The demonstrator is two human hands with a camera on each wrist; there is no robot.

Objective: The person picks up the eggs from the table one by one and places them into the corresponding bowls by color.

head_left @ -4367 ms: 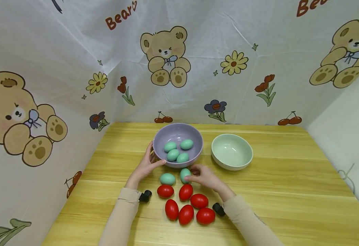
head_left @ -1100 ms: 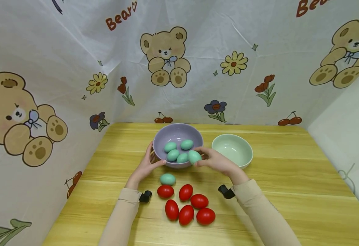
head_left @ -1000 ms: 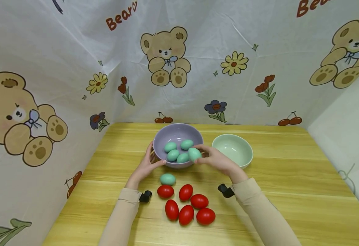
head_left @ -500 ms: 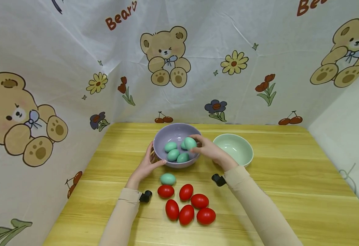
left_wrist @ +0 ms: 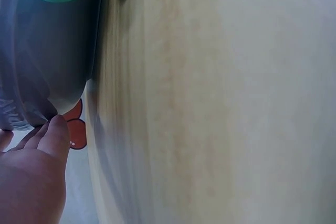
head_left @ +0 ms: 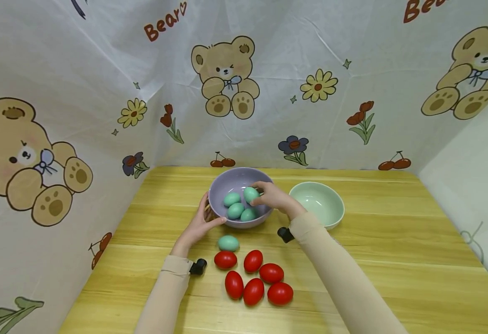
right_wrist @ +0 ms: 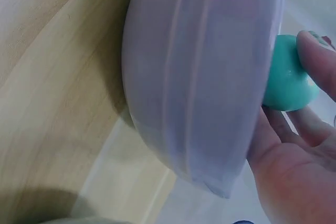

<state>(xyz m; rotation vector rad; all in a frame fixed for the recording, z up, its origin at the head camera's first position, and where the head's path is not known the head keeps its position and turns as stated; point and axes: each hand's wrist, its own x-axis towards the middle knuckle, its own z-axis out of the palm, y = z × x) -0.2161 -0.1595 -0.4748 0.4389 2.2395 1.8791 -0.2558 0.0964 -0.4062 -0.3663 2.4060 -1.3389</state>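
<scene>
My right hand (head_left: 274, 197) pinches a green egg (head_left: 250, 195) between thumb and fingers, over the inside of the purple bowl (head_left: 223, 178). The right wrist view shows this egg (right_wrist: 290, 80) at the bowl's rim, with the thumb on one side and fingers on the other. Several other green eggs (head_left: 236, 210) lie in the bowl. My left hand (head_left: 195, 229) holds the bowl's left side, thumb at the front rim and fingers around the wall. One green egg (head_left: 228, 243) lies on the table in front of the bowl.
Several red eggs (head_left: 254, 292) lie in a loose group on the wooden table (head_left: 394, 260), nearer the front. A pale green bowl (head_left: 316, 204) stands right of the purple one, partly behind my right forearm. A bear-print cloth (head_left: 269, 139) hangs behind the table.
The right hand took a green egg from the table in front of the purple bowl, lifted it over the right rim and moved it left inside. The left hand stayed put.
</scene>
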